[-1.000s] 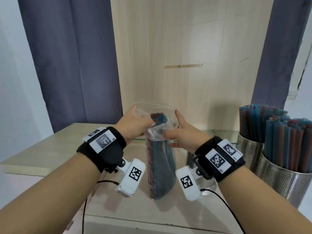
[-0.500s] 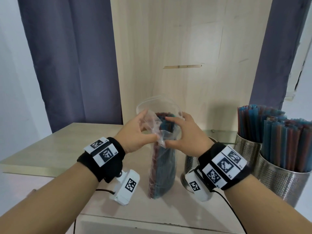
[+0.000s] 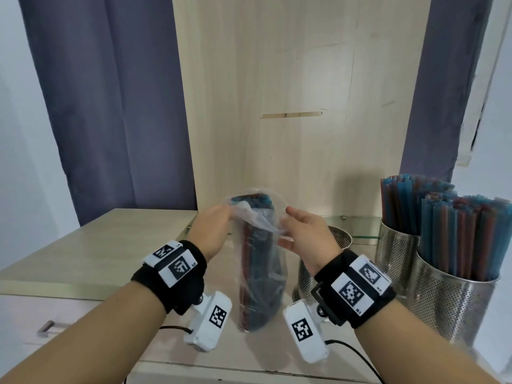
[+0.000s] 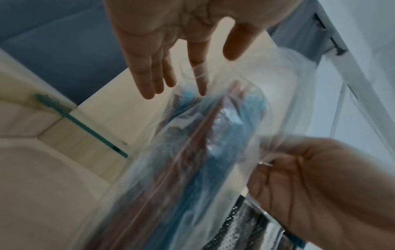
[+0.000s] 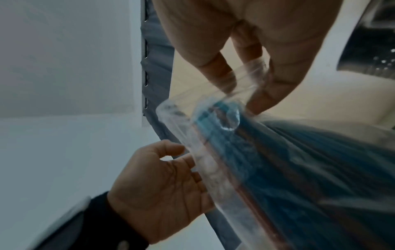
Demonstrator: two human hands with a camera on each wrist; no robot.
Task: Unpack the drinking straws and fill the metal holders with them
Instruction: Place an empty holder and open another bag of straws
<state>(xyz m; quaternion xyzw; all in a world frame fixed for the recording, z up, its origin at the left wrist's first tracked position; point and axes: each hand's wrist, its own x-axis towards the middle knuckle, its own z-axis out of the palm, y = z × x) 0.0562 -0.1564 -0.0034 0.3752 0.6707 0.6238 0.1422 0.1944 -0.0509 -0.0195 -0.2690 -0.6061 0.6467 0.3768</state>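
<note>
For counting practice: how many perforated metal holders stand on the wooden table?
3. The nearer straw-filled perforated steel holder stands far right; the farther filled holder is behind it; the empty-looking holder is partly hidden behind the right hand pinching the clear plastic bag. Others may be off-frame.

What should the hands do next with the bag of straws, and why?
Probably the left hand should reach into the bag and grip the straws. The bag stands upright with its mouth open, the right hand pinches its edge, the left fingers lie straight at the rim, and a holder behind shows no straws.
</note>
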